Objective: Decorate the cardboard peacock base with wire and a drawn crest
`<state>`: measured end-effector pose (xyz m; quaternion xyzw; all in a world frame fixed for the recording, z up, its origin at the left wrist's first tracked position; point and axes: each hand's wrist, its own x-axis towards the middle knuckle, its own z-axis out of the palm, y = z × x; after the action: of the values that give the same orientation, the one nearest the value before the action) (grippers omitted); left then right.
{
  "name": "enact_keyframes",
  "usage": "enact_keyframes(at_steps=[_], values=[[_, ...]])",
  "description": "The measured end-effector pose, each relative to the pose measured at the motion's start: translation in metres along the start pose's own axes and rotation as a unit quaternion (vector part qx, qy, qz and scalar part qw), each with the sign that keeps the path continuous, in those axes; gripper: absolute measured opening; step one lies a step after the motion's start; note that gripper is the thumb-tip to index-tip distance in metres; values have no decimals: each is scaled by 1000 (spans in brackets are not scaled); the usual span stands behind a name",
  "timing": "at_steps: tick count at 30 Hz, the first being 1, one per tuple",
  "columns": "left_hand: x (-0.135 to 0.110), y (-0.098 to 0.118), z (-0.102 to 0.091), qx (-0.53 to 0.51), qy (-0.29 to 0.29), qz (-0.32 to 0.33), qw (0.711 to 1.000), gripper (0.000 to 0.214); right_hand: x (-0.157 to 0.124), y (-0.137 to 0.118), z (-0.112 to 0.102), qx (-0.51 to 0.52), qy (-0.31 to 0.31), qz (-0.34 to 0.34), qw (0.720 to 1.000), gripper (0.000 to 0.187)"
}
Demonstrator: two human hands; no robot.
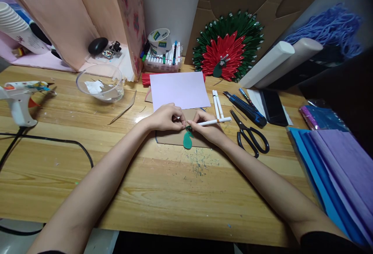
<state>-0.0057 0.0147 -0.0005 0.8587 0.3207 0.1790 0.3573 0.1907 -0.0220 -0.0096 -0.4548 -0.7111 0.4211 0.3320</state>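
A small green cutout (187,141), rounded at the bottom with a narrow upper part, lies on a piece of brown cardboard (170,138). My left hand (167,117) has its fingers pinched together at the cutout's upper end; the fingertips partly cover that edge. Between the fingers of my right hand (210,129) is a white marker (216,121) with an orange-brown band. Its tip end is by the cutout's top, though my fingers hide the exact contact. A pale lilac sheet (179,90) lies just beyond both hands, overlapping the cardboard.
Right of my hands lie two white markers (217,104), black scissors (251,134), a utility knife (246,109) and a phone (273,107). A red-and-green ornament (229,48) leans behind. Leftward are a clear bowl (100,84) and a glue gun (21,104) with its cable.
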Motion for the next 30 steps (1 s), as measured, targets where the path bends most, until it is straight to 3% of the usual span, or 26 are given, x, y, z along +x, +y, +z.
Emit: enact_keyframes(at_steps=[21,30], values=[[-1,0,-1,4,2,-8,1000,10,0,3,0,20,-1,24,1000,29],[0,1,-1,10,-1,-15,1000,11,0,2,2,-1,-5,3,1000,31]])
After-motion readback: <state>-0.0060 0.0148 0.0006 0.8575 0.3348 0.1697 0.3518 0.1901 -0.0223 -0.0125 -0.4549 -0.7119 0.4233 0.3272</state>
